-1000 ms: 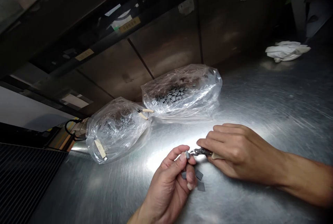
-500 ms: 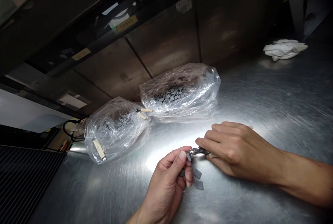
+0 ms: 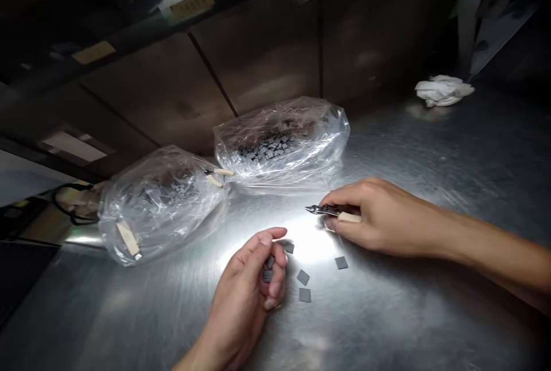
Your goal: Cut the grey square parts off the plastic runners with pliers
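Thin dark-metal pliers with a cream handle (image 3: 329, 210) sit in the right hand (image 3: 374, 219), whose fingers and thumb are closed around them. Their long axis runs nearly level, tips toward 9 o'clock and very slightly raised, handle toward 3; whether they touch the brushed-steel bench (image 3: 387, 313) cannot be told.

At about 8 o'clock from them, the left hand (image 3: 249, 276) curls around small, dark-grey flat pieces (image 3: 268, 275), mostly covered by its fingers, so their number is unclear. Loose thin grey squares (image 3: 341, 262) lie toward 5 and 7 o'clock from the pliers, one partly behind the left fingertips. The palm hides most of the pliers' rear. The right forearm is cut off at 4 o'clock, the left at 7. At 10 o'clock, crinkled clear plastic bags (image 3: 310, 170) blur their grey contents with glare.
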`<act>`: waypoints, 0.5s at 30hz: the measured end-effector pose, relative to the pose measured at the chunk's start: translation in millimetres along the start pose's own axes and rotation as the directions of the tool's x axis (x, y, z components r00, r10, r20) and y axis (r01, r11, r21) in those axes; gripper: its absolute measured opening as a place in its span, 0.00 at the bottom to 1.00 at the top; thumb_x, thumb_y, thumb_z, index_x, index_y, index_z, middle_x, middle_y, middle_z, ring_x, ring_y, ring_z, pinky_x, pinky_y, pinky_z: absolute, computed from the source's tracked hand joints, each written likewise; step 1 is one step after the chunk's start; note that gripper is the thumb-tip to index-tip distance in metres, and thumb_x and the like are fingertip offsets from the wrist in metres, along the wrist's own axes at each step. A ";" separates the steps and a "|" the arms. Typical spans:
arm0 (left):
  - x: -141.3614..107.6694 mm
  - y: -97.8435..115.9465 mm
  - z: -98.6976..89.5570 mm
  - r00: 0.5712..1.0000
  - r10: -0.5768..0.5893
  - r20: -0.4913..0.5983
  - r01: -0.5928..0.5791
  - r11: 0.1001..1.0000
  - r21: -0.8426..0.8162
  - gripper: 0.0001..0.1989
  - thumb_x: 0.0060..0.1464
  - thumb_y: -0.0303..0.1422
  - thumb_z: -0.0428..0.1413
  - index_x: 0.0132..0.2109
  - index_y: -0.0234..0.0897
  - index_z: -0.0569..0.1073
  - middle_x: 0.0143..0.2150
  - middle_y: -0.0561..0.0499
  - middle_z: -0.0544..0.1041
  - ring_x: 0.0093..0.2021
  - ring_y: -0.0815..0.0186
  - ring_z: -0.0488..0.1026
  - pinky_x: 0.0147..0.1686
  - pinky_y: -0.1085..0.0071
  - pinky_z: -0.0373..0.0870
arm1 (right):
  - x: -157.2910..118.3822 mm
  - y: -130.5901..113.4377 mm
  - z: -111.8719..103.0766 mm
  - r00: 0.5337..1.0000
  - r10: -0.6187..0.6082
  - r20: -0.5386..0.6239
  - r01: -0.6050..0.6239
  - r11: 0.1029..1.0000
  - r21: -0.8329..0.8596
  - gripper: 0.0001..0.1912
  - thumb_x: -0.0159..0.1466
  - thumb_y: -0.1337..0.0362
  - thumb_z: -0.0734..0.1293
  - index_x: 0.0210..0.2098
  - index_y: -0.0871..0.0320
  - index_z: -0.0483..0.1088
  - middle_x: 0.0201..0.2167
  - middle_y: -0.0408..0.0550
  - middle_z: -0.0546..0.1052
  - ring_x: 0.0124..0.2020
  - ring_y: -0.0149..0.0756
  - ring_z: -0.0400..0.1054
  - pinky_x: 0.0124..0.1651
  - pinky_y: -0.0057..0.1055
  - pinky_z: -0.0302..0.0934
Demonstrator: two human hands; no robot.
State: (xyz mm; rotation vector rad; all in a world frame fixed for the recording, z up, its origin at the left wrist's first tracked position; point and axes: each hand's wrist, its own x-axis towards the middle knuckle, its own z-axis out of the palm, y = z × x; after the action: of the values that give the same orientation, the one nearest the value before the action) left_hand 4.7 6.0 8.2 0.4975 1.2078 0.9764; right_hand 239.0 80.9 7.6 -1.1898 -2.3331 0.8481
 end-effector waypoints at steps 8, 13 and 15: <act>-0.8 6.6 1.2 0.996 -0.083 -0.035 0.077 0.987 -0.143 0.14 0.58 0.25 0.56 0.51 0.29 0.77 0.29 0.50 0.75 0.22 0.72 0.63 0.17 0.78 0.60 | -4.1 -16.1 -12.3 0.923 -0.039 0.384 0.032 0.999 0.026 0.14 0.59 0.73 0.75 0.43 0.51 0.79 0.41 0.39 0.81 0.40 0.34 0.74 0.43 0.29 0.64; 0.4 1.7 -1.1 0.994 -0.103 0.031 0.107 0.979 -0.174 0.11 0.56 0.24 0.57 0.45 0.29 0.79 0.34 0.47 0.78 0.23 0.72 0.66 0.18 0.77 0.62 | -2.6 -14.1 -6.1 0.950 -0.040 0.308 -0.003 0.990 0.140 0.10 0.66 0.70 0.70 0.45 0.53 0.79 0.39 0.42 0.82 0.38 0.34 0.75 0.42 0.29 0.66; -0.4 -3.0 -0.9 0.989 -0.119 0.083 0.130 0.979 -0.157 0.09 0.58 0.26 0.57 0.44 0.29 0.80 0.34 0.47 0.78 0.23 0.72 0.67 0.18 0.77 0.62 | 0.5 -15.2 -4.3 0.979 0.000 0.205 -0.041 0.979 0.200 0.06 0.69 0.63 0.69 0.42 0.55 0.79 0.36 0.43 0.82 0.35 0.34 0.76 0.37 0.29 0.68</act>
State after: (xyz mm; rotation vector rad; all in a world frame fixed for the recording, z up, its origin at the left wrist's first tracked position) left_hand 4.9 3.9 5.9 0.3227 1.0705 0.9319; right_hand 232.3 75.8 20.9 -1.0868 -2.3246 1.2365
